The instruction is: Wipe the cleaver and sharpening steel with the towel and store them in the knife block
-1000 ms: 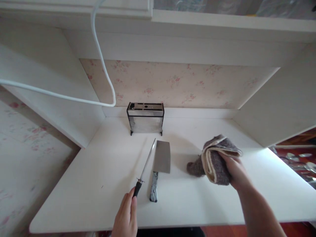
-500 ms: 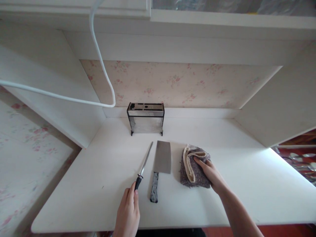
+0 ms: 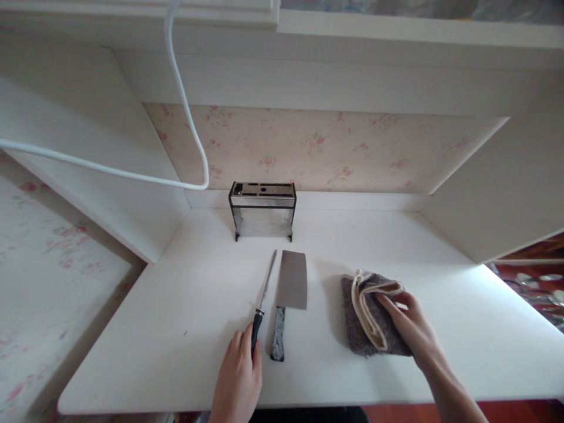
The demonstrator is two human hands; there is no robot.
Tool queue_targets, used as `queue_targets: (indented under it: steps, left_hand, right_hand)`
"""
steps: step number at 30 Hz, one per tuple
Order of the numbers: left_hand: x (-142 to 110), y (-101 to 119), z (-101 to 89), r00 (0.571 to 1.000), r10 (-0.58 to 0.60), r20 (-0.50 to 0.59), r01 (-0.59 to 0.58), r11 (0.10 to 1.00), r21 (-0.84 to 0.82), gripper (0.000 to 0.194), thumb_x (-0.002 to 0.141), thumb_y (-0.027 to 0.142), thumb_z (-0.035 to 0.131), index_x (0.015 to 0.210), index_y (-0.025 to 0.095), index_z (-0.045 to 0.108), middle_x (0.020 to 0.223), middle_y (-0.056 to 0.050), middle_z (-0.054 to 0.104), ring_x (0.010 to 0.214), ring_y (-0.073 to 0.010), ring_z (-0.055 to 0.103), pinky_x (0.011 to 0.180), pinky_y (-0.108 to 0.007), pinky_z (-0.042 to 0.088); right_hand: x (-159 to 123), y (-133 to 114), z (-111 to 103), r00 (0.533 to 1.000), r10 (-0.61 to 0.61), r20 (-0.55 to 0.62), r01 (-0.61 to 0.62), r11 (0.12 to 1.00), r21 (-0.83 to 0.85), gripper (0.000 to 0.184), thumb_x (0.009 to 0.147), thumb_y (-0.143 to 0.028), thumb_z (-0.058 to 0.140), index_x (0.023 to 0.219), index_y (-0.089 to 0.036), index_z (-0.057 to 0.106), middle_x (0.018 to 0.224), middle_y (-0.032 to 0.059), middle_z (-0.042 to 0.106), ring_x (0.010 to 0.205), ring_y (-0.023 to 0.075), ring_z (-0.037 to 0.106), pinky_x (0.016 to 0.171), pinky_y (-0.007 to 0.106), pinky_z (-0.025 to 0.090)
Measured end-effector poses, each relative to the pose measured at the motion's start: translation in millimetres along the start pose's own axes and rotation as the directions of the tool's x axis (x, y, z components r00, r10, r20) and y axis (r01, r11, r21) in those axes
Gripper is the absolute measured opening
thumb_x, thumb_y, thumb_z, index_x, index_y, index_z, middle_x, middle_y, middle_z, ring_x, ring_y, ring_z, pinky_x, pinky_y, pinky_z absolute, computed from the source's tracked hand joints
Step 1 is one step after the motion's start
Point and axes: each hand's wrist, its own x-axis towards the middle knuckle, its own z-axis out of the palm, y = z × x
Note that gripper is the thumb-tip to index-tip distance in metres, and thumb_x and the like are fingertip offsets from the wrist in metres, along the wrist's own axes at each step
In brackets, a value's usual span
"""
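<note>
My left hand (image 3: 240,376) rests at the near edge of the white counter (image 3: 176,329), its fingers closed on the black handle of a honing steel (image 3: 264,292) that lies flat. Right of the steel lies a cleaver (image 3: 291,294), blade pointing away, with a mottled handle. My right hand (image 3: 412,326) lies flat, fingers spread, on a folded grey-and-cream cloth (image 3: 365,320) on the counter.
A metal knife block (image 3: 262,210) with black trim stands at the back against the floral wall. A white cable (image 3: 185,117) hangs in a loop at the upper left. Cabinet panels wall the counter on both sides. Spoons (image 3: 541,288) show at far right.
The cloth, held in the air a second ago, came down beside the cleaver, then slid to the right under my right hand. My left hand moved up onto the steel's handle and straightened it.
</note>
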Motion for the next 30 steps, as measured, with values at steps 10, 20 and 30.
queue_targets:
  steps: [10,20,30]
  left_hand:
    - [9,6,-7.9,0.997,0.002,0.081,-0.012,0.992,0.123,0.031,0.097,0.023,0.036,0.122,0.013,0.051,0.109,-0.011,0.058,0.085,-0.0173,0.068,0.070,-0.027,0.056]
    - [7,8,-7.6,0.991,-0.040,0.131,-0.004,0.947,0.322,0.040,0.096,0.018,0.034,0.133,0.010,0.047,0.107,-0.010,0.060,0.071,-0.0146,0.069,0.050,-0.021,0.051]
    - [9,-7,-17.3,0.988,-0.095,0.120,0.041,0.920,0.390,0.045,0.094,0.018,0.042,0.138,0.007,0.045,0.120,-0.013,0.059,0.074,-0.0142,0.071,0.051,-0.020,0.052]
  right_hand:
    - [-45,-27,3,0.612,-0.720,-0.328,0.558,0.687,-0.466,0.034,0.083,-0.043,0.052,0.101,-0.016,0.061,0.106,0.0128,0.063,0.100,0.0266,0.058,0.095,0.044,0.043]
    - [-123,-56,90,0.578,-0.459,0.674,0.779,0.556,-0.290,0.047,0.094,-0.050,0.036,0.133,-0.026,0.048,0.101,0.0057,0.068,0.086,0.0226,0.067,0.073,0.030,0.046]
    - [-155,-38,146,0.664,-0.354,0.658,0.712,0.566,-0.414,0.071,0.082,-0.037,0.052,0.148,-0.033,0.028,0.107,0.0085,0.069,0.094,0.0306,0.067,0.081,0.039,0.048]
